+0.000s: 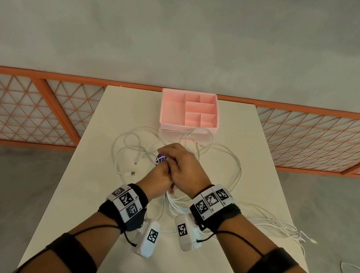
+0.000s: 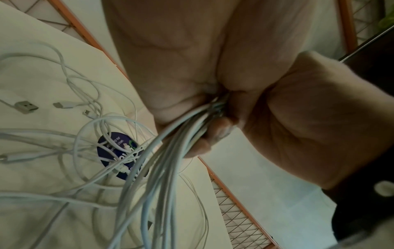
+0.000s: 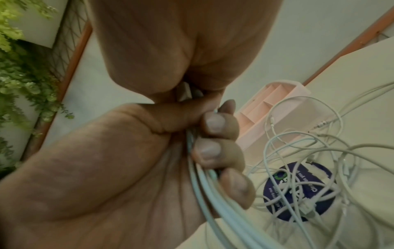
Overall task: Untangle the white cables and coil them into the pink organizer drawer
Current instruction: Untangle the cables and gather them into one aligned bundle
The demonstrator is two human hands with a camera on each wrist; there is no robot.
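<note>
On the left of the tabletop (image 1: 115, 111), loose loops of the white cables (image 1: 129, 144) lie flat, with a flat metal plug (image 1: 132, 173) at one end. The cables are thin, smooth and bendy, so they slide and spring back.

In the middle, both hands meet over the pile. The left hand (image 1: 159, 179) has its grip closed around a thick bunch of cables, with fingers curled tight. The right hand (image 1: 179, 163) sits over the left one, and its grip is closed on the same bunch, as the right wrist view shows. Under the pile is a round dark blue sticker (image 1: 160, 158) with small white words.

I think the step now is pulling one cable free from the knot. It would go best slowly: hold the bunch softly, find one plug, and follow that one cable out. Hard pulling could make the knot tighter.

At the far side, just past the cables, sits the pink organizer (image 1: 189, 109). It is hard, smooth plastic with small square boxes on top, and nothing is in them yet. More cables hang off the right near edge.
</note>
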